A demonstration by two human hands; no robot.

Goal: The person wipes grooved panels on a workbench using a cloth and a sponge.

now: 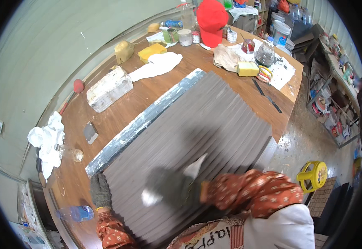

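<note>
Left hand (101,193) at near-left corner of grey strip stack (231,112), by the lower end of the white-smeared bar (143,122); fingers together, can't tell if gripping. Stack lies on the worktop (110,124), right of that hand, long axis lower left to upper right, parallel to bar. Right hand (170,186) nearer stack's middle, over the strips, blurred, closed round a white piece (194,167), maybe cloth.

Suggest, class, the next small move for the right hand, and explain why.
Probably draw the white cloth along the grey strips: the gloved right hand, blurred, seems to grip it over them, while the gloved left hand sits at their left edge, near the end of the paint-stained bar, placed to steady them.
</note>
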